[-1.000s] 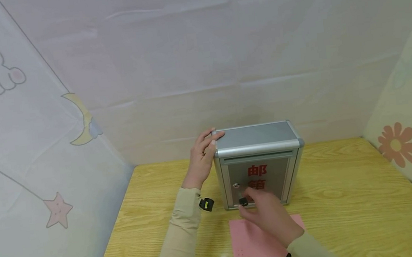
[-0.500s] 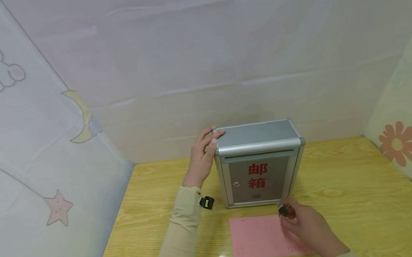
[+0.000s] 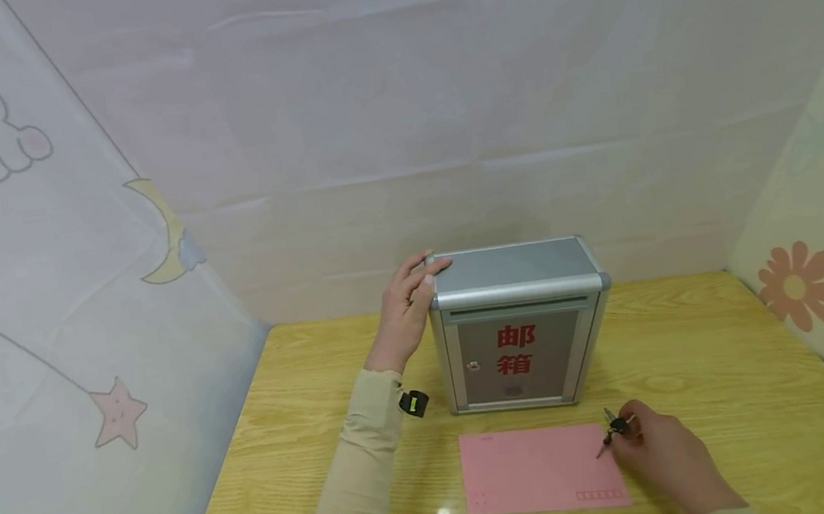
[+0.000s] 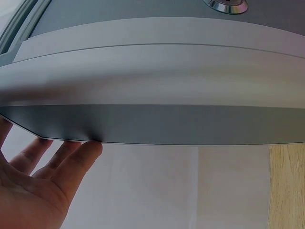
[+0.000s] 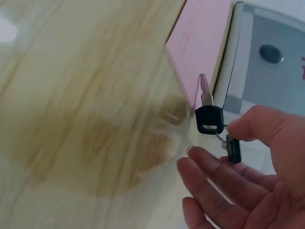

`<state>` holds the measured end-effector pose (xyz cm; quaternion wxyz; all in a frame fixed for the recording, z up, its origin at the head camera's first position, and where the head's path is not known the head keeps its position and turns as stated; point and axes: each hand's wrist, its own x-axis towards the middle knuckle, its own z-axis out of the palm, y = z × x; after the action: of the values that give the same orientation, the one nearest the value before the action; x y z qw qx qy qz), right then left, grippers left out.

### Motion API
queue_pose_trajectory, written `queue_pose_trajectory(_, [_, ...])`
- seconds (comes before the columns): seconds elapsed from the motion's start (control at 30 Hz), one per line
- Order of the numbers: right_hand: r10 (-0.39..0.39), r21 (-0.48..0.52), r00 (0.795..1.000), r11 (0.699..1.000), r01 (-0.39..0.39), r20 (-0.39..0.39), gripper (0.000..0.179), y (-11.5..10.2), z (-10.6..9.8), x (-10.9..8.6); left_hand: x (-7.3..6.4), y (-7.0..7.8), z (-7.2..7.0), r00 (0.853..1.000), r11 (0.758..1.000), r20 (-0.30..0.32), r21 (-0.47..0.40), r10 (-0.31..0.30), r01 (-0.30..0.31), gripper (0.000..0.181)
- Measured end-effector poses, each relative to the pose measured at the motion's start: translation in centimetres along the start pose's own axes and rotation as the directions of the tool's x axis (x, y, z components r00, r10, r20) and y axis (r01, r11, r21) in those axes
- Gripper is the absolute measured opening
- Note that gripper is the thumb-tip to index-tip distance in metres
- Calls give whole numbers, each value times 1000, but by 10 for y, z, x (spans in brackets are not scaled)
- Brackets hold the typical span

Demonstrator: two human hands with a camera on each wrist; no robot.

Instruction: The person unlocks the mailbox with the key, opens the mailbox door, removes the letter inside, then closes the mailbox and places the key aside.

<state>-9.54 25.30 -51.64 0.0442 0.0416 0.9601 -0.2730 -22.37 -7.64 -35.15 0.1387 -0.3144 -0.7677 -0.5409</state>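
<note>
A grey metal mailbox [image 3: 527, 345] with red characters stands upright on the table, its door shut, with a small lock [image 3: 474, 366] on the door's left side. My left hand [image 3: 401, 317] rests on the mailbox's top left corner, fingers stretched along the side and top. In the left wrist view, the fingertips [image 4: 93, 147] touch the edge of its side wall. My right hand [image 3: 670, 452] pinches a pair of keys [image 3: 615, 427] with black heads on a ring, right of a pink envelope [image 3: 540, 470]. The right wrist view shows one key [image 5: 208, 117] sticking out from the thumb.
The envelope lies flat in front of the mailbox. Wood-grain table [image 3: 314, 468] surface extends to both sides. A pale fabric backdrop [image 3: 443, 120] rises behind the mailbox, with printed walls at left and right.
My right hand has moved away from the front of the mailbox door, rightward and toward me, carrying the keys. My left hand has stayed on the mailbox corner.
</note>
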Motion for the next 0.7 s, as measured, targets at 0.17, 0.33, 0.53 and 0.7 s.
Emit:
queue_pose_trajectory(0.17, [63, -40, 998, 997, -62, 31, 39, 13, -7, 0, 1, 0, 0, 1000, 1000, -2, -2, 5, -5, 35])
queue_pose_trajectory(0.33, [90, -63, 995, 994, -86, 49, 39, 19, -10, -1, 2, 0, 0, 1000, 1000, -11, -2, 8, -8, 35])
queue_pose_trajectory(0.53, [84, -103, 994, 992, -77, 70, 39, 25, -8, 0, 1, 0, 0, 1000, 1000, -11, 11, 8, -8, 35])
queue_pose_trajectory(0.7, [93, -125, 992, 989, -81, 86, 39, 30, -6, 0, 1, 1, 1, 1000, 1000, -5, 23, 11, -11, 35])
